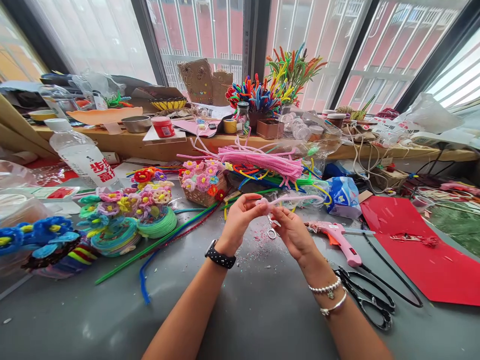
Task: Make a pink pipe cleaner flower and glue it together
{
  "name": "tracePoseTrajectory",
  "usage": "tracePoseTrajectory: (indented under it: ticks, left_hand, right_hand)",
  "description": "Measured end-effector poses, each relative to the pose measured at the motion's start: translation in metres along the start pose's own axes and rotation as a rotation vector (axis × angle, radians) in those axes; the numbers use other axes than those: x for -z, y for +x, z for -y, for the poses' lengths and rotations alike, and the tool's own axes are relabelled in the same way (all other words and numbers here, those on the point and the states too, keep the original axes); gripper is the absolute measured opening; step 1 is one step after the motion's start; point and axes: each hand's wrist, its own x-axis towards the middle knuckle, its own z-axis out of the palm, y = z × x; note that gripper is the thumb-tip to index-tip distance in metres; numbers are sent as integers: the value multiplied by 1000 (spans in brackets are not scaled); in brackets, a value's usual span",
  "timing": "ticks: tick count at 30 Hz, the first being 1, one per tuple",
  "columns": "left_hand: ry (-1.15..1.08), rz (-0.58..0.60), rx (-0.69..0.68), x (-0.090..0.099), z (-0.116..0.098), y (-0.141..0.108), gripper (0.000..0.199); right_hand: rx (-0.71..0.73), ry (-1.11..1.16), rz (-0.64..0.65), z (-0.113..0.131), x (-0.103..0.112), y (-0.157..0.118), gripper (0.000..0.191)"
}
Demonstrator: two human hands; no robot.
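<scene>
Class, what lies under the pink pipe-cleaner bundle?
Blue, yellow and green pipe cleaners stick out beneath the pink bundle; whatever its middle covers cannot be seen.

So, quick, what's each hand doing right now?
Left hand: closed, holding the pink fuzzy stem.
Right hand: closed too, pinching the same stem.

The pipe cleaner [296, 198] is pale pink, the watch strap [222, 258] black with white dots, the worktop [262, 320] grey.
</scene>
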Motion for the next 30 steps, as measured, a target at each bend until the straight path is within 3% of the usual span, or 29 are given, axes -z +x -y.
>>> tracePoseTrajectory:
  ticks: [5,8,17,21,26,30]
  left_hand:
    - [135,68,111,10,-8,2,40]
    - [137,94,163,12,-8,2,37]
    - [-26,-7,44,-2,3,-1,32]
    - [-44,59,123,-5,5,-3,27]
    - [75,16,110,1,0,0,27]
    - [179,96,130,10,-11,0,26]
  right_hand:
    - [203,-217,4,13,5,-2,28]
    - [292,-292,11,16,6,-3,18]
    - [443,-307,-181,6,3,0,15]
    - [434,-296,-221,4,3,1,16]
    - [356,-327,-112,9,8,1,14]
    - [264,-282,-54,16,11,1,15]
